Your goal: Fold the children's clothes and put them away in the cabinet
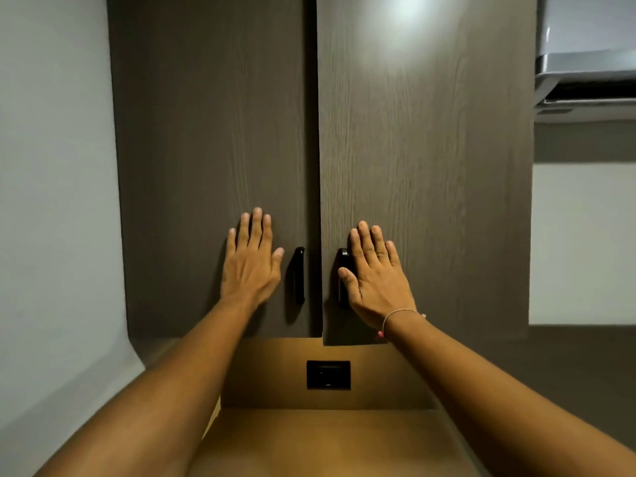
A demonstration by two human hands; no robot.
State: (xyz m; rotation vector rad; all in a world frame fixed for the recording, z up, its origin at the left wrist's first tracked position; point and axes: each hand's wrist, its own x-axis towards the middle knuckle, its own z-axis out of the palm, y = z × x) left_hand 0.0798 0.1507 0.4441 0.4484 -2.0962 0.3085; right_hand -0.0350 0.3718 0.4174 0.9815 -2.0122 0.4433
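Observation:
A dark wood-grain cabinet fills the head view, with a left door (206,132) and a right door (430,149) both shut. My left hand (251,263) lies flat on the left door, fingers spread, just left of its black handle (298,275). My right hand (375,280) presses flat on the right door and partly covers that door's black handle (342,270). Neither hand holds anything. No clothes are in view.
Below the doors is a lit wooden niche with a black socket plate (328,374) on its back panel and a wooden shelf top (327,442). A white wall (51,201) stands at left. An air conditioner (585,63) hangs at upper right.

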